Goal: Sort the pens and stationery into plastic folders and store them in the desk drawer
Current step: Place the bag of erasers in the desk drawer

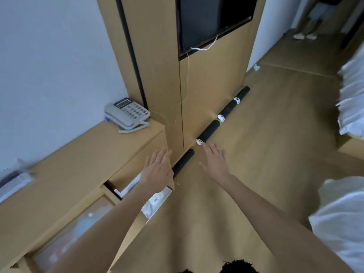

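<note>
1. Drawer (137, 182): it stands part-way open in the desk (78, 174), directly beneath the left hand (157, 170), and a clear plastic folder (157, 201) with white contents shows inside it, just behind that hand's wrist.
2. Left hand: its fingers are straight and spread and it holds nothing. It hovers over the drawer's front edge; I cannot tell whether it touches the wood.
3. Right hand (216, 164): also flat and empty, out over the floor, apart from the left hand. Just past its fingertips lie black tubes (206, 133) along the foot of the cabinet.
4. A lower drawer (74, 229), nearer the person than the left hand, is open too and holds something pale and clear; it is too blurred to name.
5. Progress, as I judge it: the sorting looks largely done, since a folder is already stowed and neither hand carries pens. What seems left is pushing both drawers shut.
6. Well off to the left of the hands, a blurred clear packet (13, 184) lies on the desk; it may yet need storing.
</note>
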{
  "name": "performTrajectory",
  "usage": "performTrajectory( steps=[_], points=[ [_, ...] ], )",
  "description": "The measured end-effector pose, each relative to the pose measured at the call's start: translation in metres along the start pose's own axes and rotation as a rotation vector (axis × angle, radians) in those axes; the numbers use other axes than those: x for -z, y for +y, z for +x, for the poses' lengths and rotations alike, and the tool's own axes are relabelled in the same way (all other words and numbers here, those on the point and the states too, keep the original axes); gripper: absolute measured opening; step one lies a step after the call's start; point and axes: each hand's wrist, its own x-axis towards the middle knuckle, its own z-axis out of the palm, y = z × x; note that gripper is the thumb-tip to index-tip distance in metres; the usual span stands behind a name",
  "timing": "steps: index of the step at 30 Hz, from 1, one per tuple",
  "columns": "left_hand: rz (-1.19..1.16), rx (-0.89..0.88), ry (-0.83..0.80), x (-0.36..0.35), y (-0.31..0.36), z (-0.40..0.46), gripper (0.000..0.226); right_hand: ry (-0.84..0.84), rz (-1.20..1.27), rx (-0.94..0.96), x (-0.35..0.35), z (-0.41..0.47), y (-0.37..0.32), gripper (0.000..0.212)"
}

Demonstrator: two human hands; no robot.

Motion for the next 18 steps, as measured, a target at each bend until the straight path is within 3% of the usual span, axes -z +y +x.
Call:
performTrajectory(
  steps=[10, 18],
  points=[
    [-0.073, -0.230, -0.065, -0.046, 0.275, 0.152, 0.063, 0.025, -0.019, -0.300, 0.112, -0.015, 0.272, 0.068],
    [-0.046, -0.464, -0.173, -0.070, 0.443, 0.245, 0.063, 0.071, 0.025, -0.540, 0.166, -0.018, 0.428, 0.069]
  ],
)
